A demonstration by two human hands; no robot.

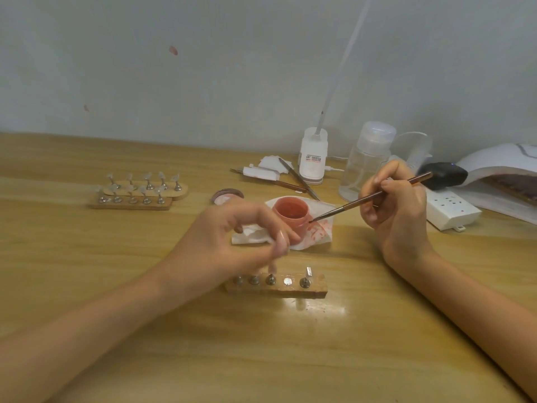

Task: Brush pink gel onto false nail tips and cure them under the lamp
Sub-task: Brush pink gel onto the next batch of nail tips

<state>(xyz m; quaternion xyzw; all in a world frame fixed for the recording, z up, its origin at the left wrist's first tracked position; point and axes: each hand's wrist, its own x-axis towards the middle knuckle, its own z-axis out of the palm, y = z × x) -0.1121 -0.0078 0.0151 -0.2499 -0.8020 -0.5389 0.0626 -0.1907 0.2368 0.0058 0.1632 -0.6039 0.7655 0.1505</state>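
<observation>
1. The left hand [232, 237] is bare and has slim fingers. Motion blur softens their edges, so the nails cannot be made out.
2. The left forearm [101, 330] is bare all the way to the picture's edge. It is slim at the wrist and broader toward the elbow.
3. The right hand [398, 210] is bare and in sharper view, with 1 short, rounded nail showing on a fingertip.
4. The right forearm [470, 292] is likewise bare to the edge, slim, with faint creases at the wrist.
</observation>
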